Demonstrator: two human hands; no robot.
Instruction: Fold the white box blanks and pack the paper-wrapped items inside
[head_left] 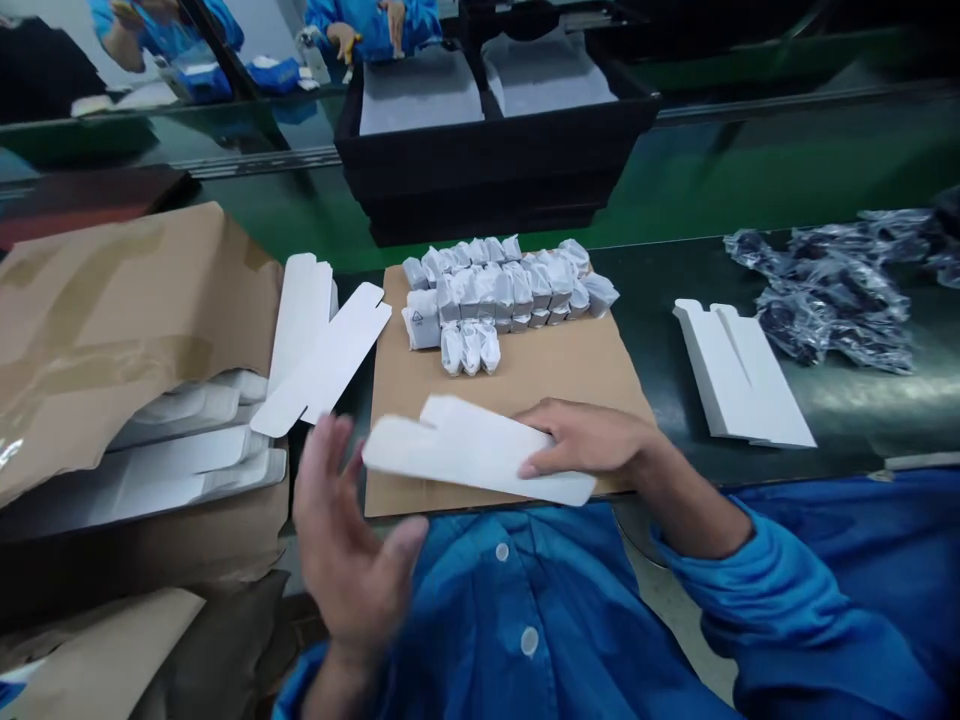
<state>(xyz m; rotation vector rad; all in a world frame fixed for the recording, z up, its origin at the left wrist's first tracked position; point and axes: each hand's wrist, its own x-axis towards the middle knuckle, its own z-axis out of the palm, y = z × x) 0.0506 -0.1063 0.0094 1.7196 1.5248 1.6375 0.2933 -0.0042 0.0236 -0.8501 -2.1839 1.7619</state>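
Observation:
My right hand (581,438) grips a flat white carton blank (465,452) by its right part, fingers over the top, holding it just above the near edge of a brown cardboard sheet (555,365). Just left of the blank's end, my left hand (341,545) is raised with fingers spread, empty and touching nothing. Several small white-wrapped packets (499,290) lie in rows on the far half of the sheet.
An open brown box (105,320) at left holds more white blanks (187,460); two blanks (322,350) lean on its edge. Folded white cartons (739,375) and dark plastic-bagged items (832,290) lie right. A black tray (495,150) sits behind. Other people's blue sleeves show at the back.

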